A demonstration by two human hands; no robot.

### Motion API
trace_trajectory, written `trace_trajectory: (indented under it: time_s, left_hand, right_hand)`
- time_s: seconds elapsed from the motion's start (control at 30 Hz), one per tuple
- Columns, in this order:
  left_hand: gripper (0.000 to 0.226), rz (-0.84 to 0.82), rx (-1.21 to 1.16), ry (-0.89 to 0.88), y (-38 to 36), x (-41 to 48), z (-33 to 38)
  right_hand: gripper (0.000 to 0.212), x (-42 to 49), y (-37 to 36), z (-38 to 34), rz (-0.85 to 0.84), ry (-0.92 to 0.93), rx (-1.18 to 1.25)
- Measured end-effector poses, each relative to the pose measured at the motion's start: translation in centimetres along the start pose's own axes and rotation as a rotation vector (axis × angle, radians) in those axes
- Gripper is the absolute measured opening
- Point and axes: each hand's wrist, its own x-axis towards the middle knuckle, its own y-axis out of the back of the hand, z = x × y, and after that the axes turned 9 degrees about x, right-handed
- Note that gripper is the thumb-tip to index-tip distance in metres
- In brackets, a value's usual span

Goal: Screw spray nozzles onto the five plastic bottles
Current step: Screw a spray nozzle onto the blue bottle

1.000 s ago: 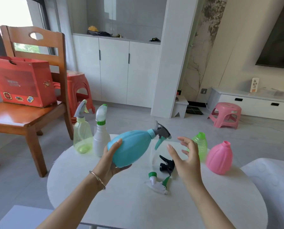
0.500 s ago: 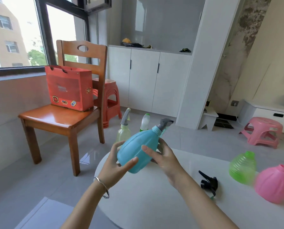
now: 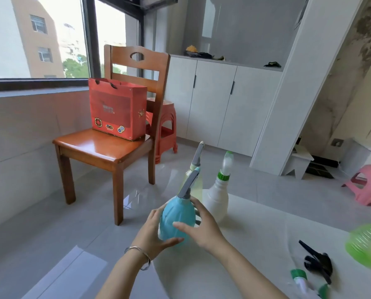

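Observation:
Both hands hold the blue bottle (image 3: 177, 214) upright near the table's left edge; a grey nozzle with a blue tip (image 3: 190, 182) sits on its neck. My left hand (image 3: 153, 230) cups its left side and my right hand (image 3: 201, 227) wraps its right side. Behind it stand a pale yellow-green bottle (image 3: 196, 182) with a grey nozzle and a white bottle (image 3: 217, 201) with a green-collared nozzle. A green bottle (image 3: 369, 244) is blurred at the right edge. A loose black nozzle (image 3: 317, 262) and a loose white-green nozzle (image 3: 303, 281) lie on the table.
The round white table (image 3: 245, 266) fills the lower right. A wooden chair (image 3: 106, 145) with a red paper bag (image 3: 117, 108) stands to the left, a red stool (image 3: 163, 126) behind it. A pink stool (image 3: 368, 184) is on the floor at right.
The blue bottle went from tilted sideways to upright and moved left toward the table's edge. My right hand closed onto it. The view swung left, so the pink bottle left the frame.

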Motion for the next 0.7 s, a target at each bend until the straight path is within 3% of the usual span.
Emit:
trace_trajectory:
  time_s: [0.33,0.7]
  left_hand:
    - [0.089,0.039,-0.091,0.099,-0.3,0.3,-0.3]
    - [0.088,0.046,-0.032,0.136,-0.6,-0.1,1.0]
  right_hand:
    - [0.06,1.4,-0.2,1.4,0.001,0.001,0.057]
    - [0.062,1.5,0.3,1.8,-0.003,-0.023,0.055]
